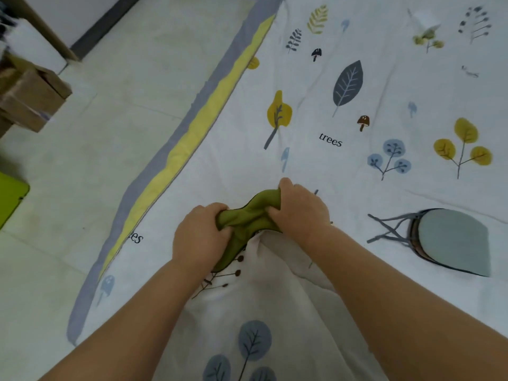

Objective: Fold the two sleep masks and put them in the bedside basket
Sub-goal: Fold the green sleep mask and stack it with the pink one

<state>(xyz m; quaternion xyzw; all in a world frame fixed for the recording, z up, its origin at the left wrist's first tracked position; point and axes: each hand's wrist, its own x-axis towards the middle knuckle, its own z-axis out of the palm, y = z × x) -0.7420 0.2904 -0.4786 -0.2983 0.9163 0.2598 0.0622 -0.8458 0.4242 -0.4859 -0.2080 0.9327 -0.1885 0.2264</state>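
An olive green sleep mask (pixel 248 218) lies bunched on the white bedsheet (pixel 316 166) in the middle of the view. My left hand (pixel 199 235) grips its near left end and my right hand (pixel 301 207) grips its far right end. To the right, a grey-blue sleep mask (pixel 453 239) lies folded in half on the sheet, its grey straps (pixel 390 229) spread out to its left. No basket is in view.
The sheet carries prints of leaves and trees and has a grey and yellow border (pixel 176 149) along the bed's left edge. Pale floor tiles (pixel 96 147) lie beyond it. Cardboard boxes (pixel 30 97) stand at far left, with a lime green object (pixel 11 199) below them.
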